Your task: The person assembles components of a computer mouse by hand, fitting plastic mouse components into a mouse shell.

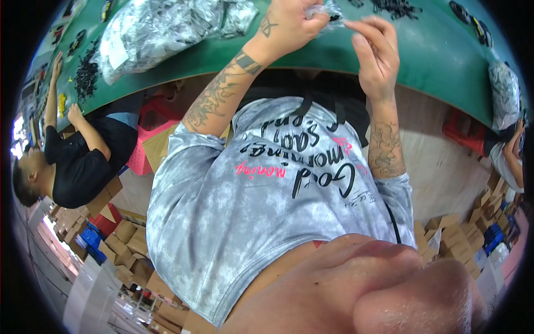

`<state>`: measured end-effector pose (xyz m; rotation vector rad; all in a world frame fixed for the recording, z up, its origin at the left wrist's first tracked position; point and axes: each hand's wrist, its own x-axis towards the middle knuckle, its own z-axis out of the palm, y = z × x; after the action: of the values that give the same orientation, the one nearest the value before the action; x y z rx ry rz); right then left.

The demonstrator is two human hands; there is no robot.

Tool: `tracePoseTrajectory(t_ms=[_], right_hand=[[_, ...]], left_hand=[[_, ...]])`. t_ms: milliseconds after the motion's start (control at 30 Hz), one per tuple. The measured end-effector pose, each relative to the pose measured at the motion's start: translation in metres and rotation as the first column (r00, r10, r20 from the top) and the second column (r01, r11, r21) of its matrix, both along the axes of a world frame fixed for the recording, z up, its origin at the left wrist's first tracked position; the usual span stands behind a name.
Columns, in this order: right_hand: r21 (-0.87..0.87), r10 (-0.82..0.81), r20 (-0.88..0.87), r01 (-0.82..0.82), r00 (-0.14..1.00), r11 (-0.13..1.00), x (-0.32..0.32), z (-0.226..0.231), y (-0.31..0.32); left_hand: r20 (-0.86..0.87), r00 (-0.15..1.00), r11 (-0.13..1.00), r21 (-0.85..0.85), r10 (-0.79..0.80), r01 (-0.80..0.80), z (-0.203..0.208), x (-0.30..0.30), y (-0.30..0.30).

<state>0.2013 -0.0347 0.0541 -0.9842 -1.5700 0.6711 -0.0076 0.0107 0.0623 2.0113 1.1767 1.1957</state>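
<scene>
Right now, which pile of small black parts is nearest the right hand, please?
The pile at the top edge, just beyond the right hand; the other pile sits at far left.

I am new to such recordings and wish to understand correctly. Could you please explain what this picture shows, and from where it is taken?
There is no machine: these are a person's bare hands. A fisheye camera on the head looks down, so edges bend and the person's grey shirt fills the middle. The left hand holds crinkled clear plastic; the right hand has its fingertips beside it, though whether they grip it is unclear. On the green table lie large plastic bundles and heaps of small black parts.
</scene>
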Motion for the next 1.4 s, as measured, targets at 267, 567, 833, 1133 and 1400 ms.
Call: tracePoseTrajectory(t_ms=[267, 567, 833, 1133, 1400], right_hand=[[-0.219, -0.017, 0.525, 0.155, 0.851, 0.963, 0.008, -0.031, 0.011], [-0.512, -0.024, -0.271, -0.123, 0.962, 0.850, 0.020, -0.022, 0.015], [-0.481, 0.032, -0.142, -0.097, 0.989, 0.872, 0.019, -0.015, 0.024], [-0.507, 0.094, 0.281, 0.064, 0.955, 0.859, 0.015, -0.018, 0.023], [-0.677, 0.081, 0.150, 0.042, 0.985, 0.735, 0.040, -0.014, 0.022]], left_hand=[[0.423, 0.900, 0.889, -0.367, -0.104, 0.276, -0.060, 0.031, -0.008], [0.717, 0.696, 0.835, -0.366, -0.028, 0.411, -0.073, 0.023, 0.002], [0.402, 0.895, 0.892, -0.309, -0.192, 0.330, -0.077, 0.027, -0.004], [0.493, 0.870, 0.950, -0.256, -0.031, 0.179, -0.078, 0.037, -0.005], [0.471, 0.881, 0.966, -0.246, 0.048, 0.078, -0.075, 0.041, -0.008]])
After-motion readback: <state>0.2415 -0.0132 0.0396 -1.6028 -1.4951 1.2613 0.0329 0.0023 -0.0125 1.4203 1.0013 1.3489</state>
